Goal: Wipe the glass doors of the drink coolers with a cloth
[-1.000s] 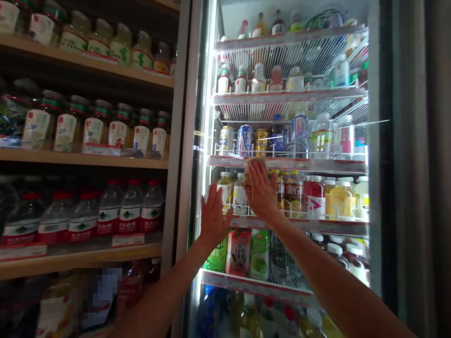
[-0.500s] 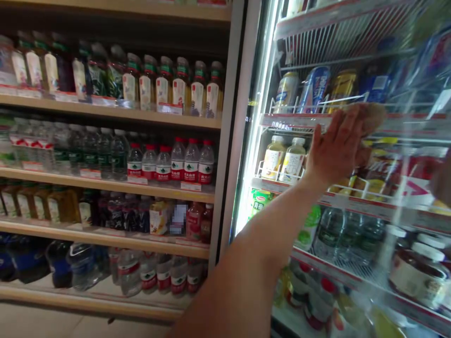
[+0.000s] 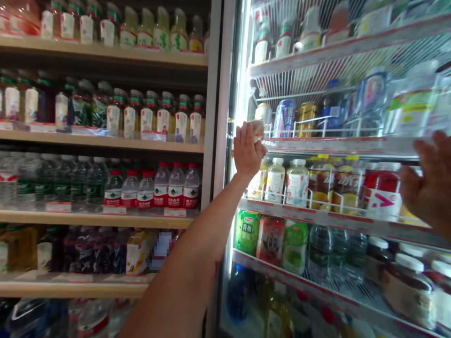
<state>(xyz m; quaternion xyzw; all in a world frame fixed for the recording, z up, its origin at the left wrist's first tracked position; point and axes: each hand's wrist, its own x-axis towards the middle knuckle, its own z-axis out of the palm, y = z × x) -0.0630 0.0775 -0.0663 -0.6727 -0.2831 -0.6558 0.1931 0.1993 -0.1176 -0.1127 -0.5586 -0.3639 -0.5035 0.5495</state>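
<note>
My left hand lies against the glass door of a drinks fridge, near its lit left edge. Under its fingers is a crumpled pale cloth, bunched up and partly hidden by the hand. At the right edge of the view my right hand is raised in front of the glass, fingers stretched out and nothing seen in it; I cannot tell whether it touches the pane. Behind the glass, close to my left hand, stand a white-capped bottle and a blue can.
Left of the fridge, wooden shelves carry rows of drink bottles, among them several red-capped water bottles. A grey upright frame separates shelves and fridge. Inside the fridge, wire racks hold more bottles, such as a green one.
My left hand has slid the cloth leftward across the glass to the door's left edge. My right hand has come into clear view on the right. The view has tilted up.
</note>
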